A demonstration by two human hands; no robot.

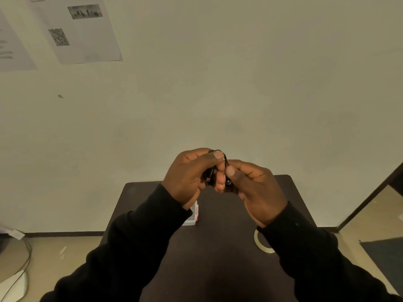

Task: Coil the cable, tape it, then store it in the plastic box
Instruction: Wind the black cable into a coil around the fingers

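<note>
A black cable (226, 182) is bunched into a small bundle held up in front of the wall, above the far end of the dark table (218, 247). My left hand (189, 177) grips its left side with fingers curled around it. My right hand (257, 188) pinches the right side, thumb pressed on top. Most of the cable is hidden inside my fingers. The clear plastic box (193, 216) with a red latch sits on the table, mostly hidden behind my left wrist. A roll of pale tape (260, 244) lies on the table, partly under my right sleeve.
The small dark table stands against a pale wall with printed sheets (76, 29) pinned at upper left. A cord and a white base (15, 280) lie on the floor at left. A dark mat (383, 256) and a doorway edge are at right.
</note>
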